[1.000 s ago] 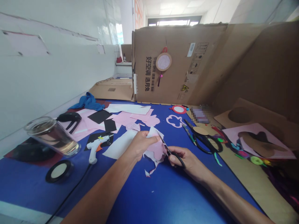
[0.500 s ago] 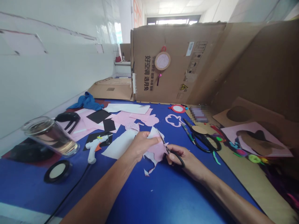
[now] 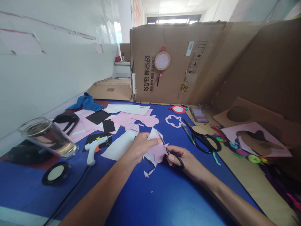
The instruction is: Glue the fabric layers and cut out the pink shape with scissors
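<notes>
L hand (image 3: 142,144) is pinching pink paper (image 3: 158,152) btwn thumb & fingers, over the mid. of the blue table (image 3: 150,204). R hand (image 3: 182,158) is gripping scissors (image 3: 173,153), fingers curling round the handles, blades pointing away & lying along the paper's R edge. Ragged strip (image 3: 150,170) is hanging at its near side. White sheet (image 3: 118,146) is lying just L of L hand, glue gun (image 3: 91,153) further L; pen (image 3: 188,134) is resting beyond R hand, nr. flower cutout (image 3: 167,121).

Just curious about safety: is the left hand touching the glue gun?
Apart: the head view shows white paper lying between the left hand and the glue gun.
</notes>
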`<move>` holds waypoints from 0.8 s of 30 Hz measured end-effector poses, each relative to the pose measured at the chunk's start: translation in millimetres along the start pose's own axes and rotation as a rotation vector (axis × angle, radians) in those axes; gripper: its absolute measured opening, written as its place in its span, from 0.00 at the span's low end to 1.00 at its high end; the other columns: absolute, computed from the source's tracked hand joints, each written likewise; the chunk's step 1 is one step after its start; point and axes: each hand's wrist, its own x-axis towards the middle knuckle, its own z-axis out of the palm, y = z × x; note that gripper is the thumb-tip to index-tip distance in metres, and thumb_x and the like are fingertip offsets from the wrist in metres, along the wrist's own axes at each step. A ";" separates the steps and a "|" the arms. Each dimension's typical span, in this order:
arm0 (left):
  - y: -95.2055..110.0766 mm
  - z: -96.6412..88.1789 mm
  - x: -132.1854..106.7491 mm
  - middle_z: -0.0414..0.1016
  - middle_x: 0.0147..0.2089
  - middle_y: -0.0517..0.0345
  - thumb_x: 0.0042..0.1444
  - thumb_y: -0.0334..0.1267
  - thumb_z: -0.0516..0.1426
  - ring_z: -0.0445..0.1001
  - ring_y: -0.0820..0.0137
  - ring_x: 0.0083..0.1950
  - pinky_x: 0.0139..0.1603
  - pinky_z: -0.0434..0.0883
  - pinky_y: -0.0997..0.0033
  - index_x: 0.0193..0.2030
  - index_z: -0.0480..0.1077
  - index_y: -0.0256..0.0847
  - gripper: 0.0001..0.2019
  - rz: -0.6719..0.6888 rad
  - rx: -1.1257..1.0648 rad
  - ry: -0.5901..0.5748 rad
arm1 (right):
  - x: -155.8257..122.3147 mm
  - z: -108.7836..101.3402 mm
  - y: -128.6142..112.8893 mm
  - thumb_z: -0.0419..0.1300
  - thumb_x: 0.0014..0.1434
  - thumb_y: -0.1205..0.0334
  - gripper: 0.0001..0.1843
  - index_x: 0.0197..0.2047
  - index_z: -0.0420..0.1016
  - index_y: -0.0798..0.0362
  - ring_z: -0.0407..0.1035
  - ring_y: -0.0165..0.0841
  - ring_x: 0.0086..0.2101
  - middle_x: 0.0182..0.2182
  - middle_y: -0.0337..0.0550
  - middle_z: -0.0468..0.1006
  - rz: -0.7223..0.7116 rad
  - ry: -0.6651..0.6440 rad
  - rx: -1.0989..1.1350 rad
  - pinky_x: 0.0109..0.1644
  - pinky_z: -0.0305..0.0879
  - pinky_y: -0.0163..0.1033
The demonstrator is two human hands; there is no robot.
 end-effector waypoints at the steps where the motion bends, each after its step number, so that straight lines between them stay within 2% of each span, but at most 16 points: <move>1: 0.1 0.0 0.0 0.81 0.31 0.52 0.46 0.41 0.72 0.76 0.67 0.31 0.34 0.71 0.68 0.32 0.80 0.36 0.12 0.001 -0.004 0.001 | 0.0 0.0 0.0 0.69 0.60 0.30 0.30 0.38 0.76 0.51 0.55 0.33 0.30 0.28 0.36 0.69 0.001 -0.001 0.001 0.34 0.48 0.38; 20: 4.0 -4.5 -0.1 0.79 0.29 0.55 0.44 0.43 0.72 0.75 0.69 0.28 0.33 0.70 0.69 0.30 0.79 0.36 0.13 -0.012 0.040 -0.044 | -0.3 -0.1 -2.0 0.69 0.61 0.30 0.30 0.39 0.78 0.52 0.55 0.30 0.29 0.27 0.35 0.68 -0.034 -0.019 -0.027 0.33 0.49 0.37; 24: 2.8 -4.2 0.3 0.80 0.30 0.54 0.46 0.45 0.72 0.76 0.68 0.30 0.35 0.71 0.68 0.31 0.79 0.37 0.14 0.007 0.057 -0.010 | 0.1 -0.7 -2.3 0.69 0.61 0.30 0.30 0.37 0.77 0.52 0.55 0.30 0.29 0.27 0.35 0.68 -0.029 -0.011 -0.020 0.33 0.49 0.37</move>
